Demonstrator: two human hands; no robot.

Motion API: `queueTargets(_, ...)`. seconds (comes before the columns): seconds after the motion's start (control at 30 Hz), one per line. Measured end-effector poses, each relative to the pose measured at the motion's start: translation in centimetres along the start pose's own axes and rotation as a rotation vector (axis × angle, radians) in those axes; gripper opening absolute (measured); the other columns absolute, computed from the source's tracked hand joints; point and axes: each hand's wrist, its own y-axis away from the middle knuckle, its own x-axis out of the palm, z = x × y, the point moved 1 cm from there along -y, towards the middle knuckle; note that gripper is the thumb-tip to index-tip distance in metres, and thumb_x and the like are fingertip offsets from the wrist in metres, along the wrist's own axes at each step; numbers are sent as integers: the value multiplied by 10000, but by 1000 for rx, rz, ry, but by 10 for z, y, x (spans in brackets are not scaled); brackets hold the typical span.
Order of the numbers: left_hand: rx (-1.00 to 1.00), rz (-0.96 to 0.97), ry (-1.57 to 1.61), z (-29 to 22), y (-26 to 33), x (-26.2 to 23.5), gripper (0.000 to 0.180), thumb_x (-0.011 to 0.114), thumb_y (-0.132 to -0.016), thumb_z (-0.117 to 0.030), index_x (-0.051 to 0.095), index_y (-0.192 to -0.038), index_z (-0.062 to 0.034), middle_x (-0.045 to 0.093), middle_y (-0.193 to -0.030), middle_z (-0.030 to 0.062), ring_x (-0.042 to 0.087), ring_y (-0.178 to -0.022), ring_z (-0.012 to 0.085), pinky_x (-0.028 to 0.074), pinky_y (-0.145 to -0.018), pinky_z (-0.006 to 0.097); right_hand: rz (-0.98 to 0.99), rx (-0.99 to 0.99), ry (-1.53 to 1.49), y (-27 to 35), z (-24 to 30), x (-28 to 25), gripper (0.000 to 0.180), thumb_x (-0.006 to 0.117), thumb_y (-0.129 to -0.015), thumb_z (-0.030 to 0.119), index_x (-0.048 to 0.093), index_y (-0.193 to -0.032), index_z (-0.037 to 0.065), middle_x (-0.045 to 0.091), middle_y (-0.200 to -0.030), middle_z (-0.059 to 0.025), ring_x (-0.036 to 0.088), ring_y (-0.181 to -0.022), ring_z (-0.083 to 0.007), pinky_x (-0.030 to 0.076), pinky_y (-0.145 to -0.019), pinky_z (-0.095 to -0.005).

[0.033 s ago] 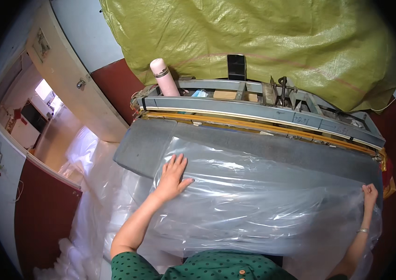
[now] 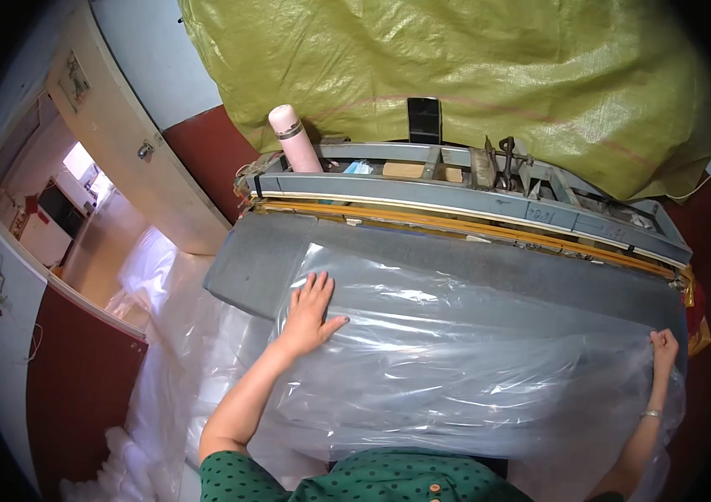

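Note:
A large clear plastic sheet [image 2: 472, 360] lies spread over a grey padded worktop [image 2: 255, 259]. My left hand [image 2: 309, 314] rests flat on the sheet's left part, fingers spread, holding nothing. My right hand [image 2: 663, 347] is at the far right edge of the worktop, its fingers curled over the sheet's edge. Beyond the sheet runs a long grey metal machine bar [image 2: 472, 209] with a yellow strip under it.
A pink and white flask [image 2: 292, 138], a black phone [image 2: 424, 120] and metal pliers [image 2: 506, 159] stand on the machine's frame. A yellow-green tarp [image 2: 456, 67] covers a bulk behind it. More clear plastic [image 2: 163, 351] is heaped on the floor at left, near an open doorway [image 2: 87, 192].

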Motion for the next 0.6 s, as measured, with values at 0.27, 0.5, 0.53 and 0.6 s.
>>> queueTargets(0.27,-125,-279,100,29,-61,-6,357,612,-783,-269,564,-1027,-13,569,-1074,163,507,-1027,341,420,-842,407,-35,8,-59,5,-2,2,250,630,-778,91,433,-629,53,319,-577,70,275,-544,-29,226,-476,-208)
queueTargets(0.5,-345,-327,-26,70,-120,11,141,563,-791,-151,582,-844,-22,590,-864,139,537,-848,340,442,-744,433,-45,60,-189,-12,-20,-2,211,612,-825,131,484,-671,64,371,-587,76,316,-535,-19,250,-480,-185)
queueTargets(0.53,-266,-350,-72,73,-123,9,123,552,-793,-137,579,-823,-20,588,-846,139,538,-819,348,442,-735,442,-72,64,-211,-15,-23,1,205,604,-835,137,490,-680,68,376,-591,76,322,-535,-20,258,-482,-183)
queueTargets(0.6,-315,-546,101,87,-137,24,113,493,-827,-121,525,-801,-15,570,-820,162,537,-743,341,440,-701,410,-182,115,-344,-29,-33,13,173,609,-834,158,527,-711,69,420,-602,62,349,-535,-21,285,-484,-178)
